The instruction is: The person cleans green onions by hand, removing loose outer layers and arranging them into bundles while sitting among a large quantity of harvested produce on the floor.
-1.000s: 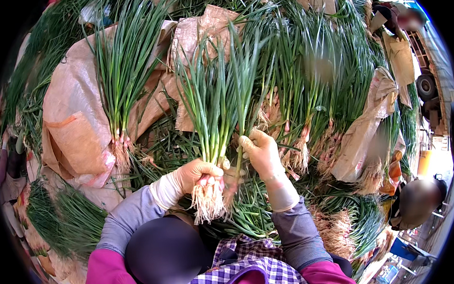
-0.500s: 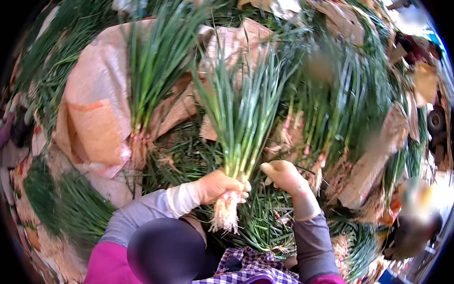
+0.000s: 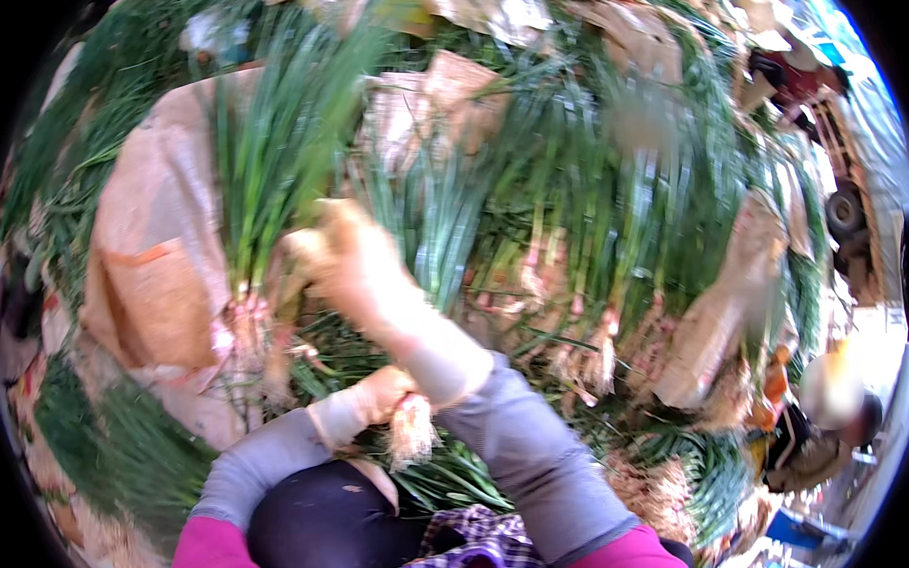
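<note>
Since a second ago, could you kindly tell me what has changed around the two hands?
The right hand has swung left and away from the body, from beside the held bunch to the green onions lying by the pale sack. A second ago it held a stalk; blur now hides whether it grips anything. The left hand still grips its bunch, roots toward the body.

Bright light falls on the woven sack (image 3: 152, 219), with soft shadows around it. Well right of the sack, glare burns out to white. Motion blur smears the right hand (image 3: 353, 257) and spring onion leaves (image 3: 294, 119) just right of it; a hazy smudge veils leaves farther right. Fisheye distortion bends edges toward black corners.
</note>
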### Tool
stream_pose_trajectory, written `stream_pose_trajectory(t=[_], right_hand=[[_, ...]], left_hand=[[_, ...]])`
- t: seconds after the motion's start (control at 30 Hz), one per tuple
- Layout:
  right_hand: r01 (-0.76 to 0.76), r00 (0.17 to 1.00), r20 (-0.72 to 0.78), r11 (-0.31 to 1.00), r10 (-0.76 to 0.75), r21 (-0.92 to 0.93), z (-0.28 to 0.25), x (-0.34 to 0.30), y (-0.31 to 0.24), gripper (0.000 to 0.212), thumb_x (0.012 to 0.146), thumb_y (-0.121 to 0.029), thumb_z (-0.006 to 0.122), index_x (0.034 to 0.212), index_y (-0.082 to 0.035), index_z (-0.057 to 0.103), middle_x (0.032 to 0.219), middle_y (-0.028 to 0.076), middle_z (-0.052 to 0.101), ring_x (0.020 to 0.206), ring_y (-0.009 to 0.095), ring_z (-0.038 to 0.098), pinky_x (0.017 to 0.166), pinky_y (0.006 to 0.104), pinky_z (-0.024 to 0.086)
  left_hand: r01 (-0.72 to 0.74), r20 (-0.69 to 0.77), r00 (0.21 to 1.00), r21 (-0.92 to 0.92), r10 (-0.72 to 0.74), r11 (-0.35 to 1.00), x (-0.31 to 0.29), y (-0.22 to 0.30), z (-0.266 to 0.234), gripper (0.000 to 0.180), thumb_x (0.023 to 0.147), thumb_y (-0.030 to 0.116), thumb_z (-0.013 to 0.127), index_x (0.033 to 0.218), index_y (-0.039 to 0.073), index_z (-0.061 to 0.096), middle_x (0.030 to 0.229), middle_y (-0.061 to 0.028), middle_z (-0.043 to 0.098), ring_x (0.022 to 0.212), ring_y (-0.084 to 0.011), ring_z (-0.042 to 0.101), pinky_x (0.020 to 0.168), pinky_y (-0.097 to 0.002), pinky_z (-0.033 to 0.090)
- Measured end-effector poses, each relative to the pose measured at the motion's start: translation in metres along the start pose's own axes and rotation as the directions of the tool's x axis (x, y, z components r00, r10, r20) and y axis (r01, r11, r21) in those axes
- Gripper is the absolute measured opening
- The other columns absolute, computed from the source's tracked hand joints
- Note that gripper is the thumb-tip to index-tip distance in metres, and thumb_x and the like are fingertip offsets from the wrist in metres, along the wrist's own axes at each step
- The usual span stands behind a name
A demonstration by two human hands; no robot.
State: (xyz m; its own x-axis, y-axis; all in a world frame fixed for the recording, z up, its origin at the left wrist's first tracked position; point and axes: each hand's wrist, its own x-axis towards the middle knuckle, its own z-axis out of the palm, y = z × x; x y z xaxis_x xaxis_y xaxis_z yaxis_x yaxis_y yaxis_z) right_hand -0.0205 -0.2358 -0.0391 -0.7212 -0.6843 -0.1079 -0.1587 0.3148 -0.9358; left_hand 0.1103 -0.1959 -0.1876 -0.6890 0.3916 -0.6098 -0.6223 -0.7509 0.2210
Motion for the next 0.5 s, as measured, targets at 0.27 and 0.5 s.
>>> stream_pose_trajectory(t=[0.27,0.5], right_hand=[[-0.31,0.767,-0.641,0.89,0.027,-0.334,-0.198,-0.09,0.122,0.012,0.088,-0.014,0.06,0.096,-0.007,0.064,0.097,0.008,0.065,0.088,0.018,0.06,0.08,0.0298,0.049],[-0.734,0.636,-0.732,0.483,0.242,-0.478,-0.25,-0.109,0.133,0.033,0.076,-0.034,0.072,0.089,-0.004,0.063,0.086,0.011,0.067,0.075,0.024,0.064,0.071,0.0371,0.051]], left_hand=[[-0.121,0.17,0.982,0.266,0.077,0.956,-0.035,0.042,0.04,0.025,0.073,-0.005,0.056,0.096,0.005,0.052,0.091,-0.0108,0.062,0.053,-0.0106,0.055,0.061,-0.0267,0.055],[-0.17,0.112,0.979,0.005,0.169,0.985,-0.023,0.042,0.055,0.028,0.075,-0.008,0.055,0.101,0.003,0.054,0.089,-0.0124,0.061,0.072,-0.0211,0.059,0.072,-0.0409,0.053]])
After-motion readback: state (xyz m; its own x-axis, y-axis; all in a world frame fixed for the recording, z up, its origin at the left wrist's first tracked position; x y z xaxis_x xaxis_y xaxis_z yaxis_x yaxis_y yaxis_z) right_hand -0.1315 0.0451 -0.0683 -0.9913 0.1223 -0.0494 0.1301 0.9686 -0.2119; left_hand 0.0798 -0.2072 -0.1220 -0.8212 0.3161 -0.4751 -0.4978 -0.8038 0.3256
